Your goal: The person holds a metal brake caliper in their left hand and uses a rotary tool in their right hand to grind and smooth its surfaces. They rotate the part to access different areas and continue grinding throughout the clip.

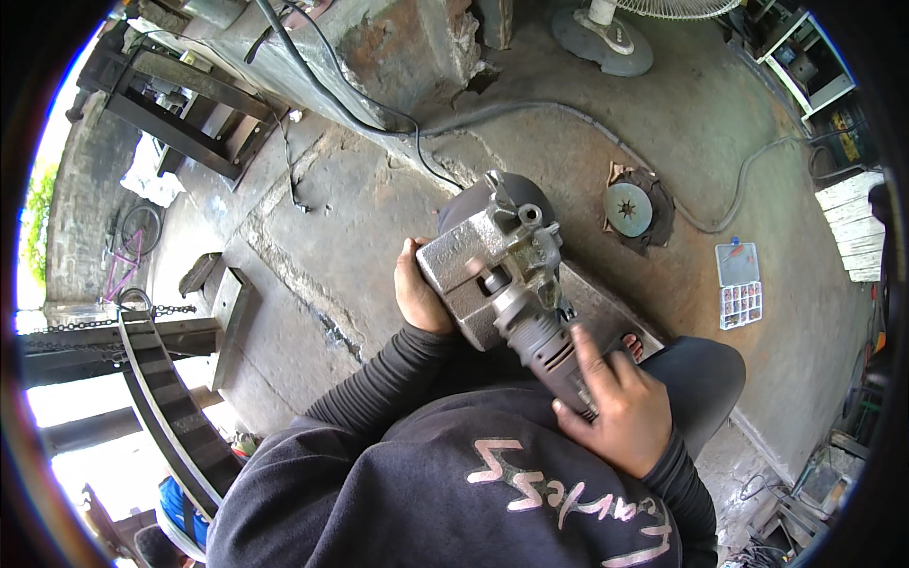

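My left hand (421, 295) grips the side of a silver-grey cast metal part (454, 256), resembling a brake caliper, held over my lap. My right hand (620, 402) is wrapped around a dark cylindrical power tool (549, 350), index finger along its body. The tool's silver nose meets the casting's recess; its tip is not clearly visible.
A grey disc (629, 214) lies on cardboard, near a plastic parts box (740, 305). A pedestal fan (602, 52), cables, a concrete block, metal frames (170, 114), a steel ramp (180, 417) and a bicycle (133, 251) surround me.
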